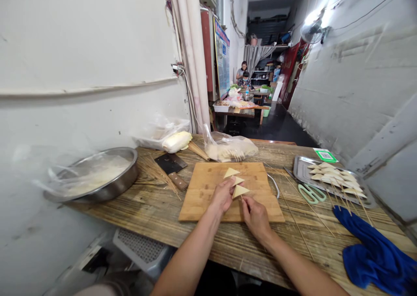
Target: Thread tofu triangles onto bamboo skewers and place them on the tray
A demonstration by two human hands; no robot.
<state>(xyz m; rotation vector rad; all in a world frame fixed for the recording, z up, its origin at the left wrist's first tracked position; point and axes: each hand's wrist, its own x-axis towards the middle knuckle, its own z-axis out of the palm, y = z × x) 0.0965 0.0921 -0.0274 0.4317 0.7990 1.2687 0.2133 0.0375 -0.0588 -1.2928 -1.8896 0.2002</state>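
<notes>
Over the wooden cutting board [202, 187] my two hands are close together. My left hand [223, 196] pinches a pale, thin triangular piece [237, 181], perhaps tofu skin, between its fingers. Just nearer to me, another pale triangle [240, 191] sits at the tip of a thin wooden skewer, whose lower part is mostly hidden. The fingers of my right hand [256, 213] are closed around that skewer. A further triangular piece [231, 172] shows beyond my left fingertips, towards the far side of the board; whether it is on the skewer, I cannot tell.
At right, a metal tray [301, 168] carries several skewered triangles, near green-handled scissors [312, 193] and a blue cloth [365, 248]. Left of the board lie a cleaver [171, 163], loose skewers [156, 172] and a steel basin [120, 185]. A plastic bag [230, 147] sits behind it.
</notes>
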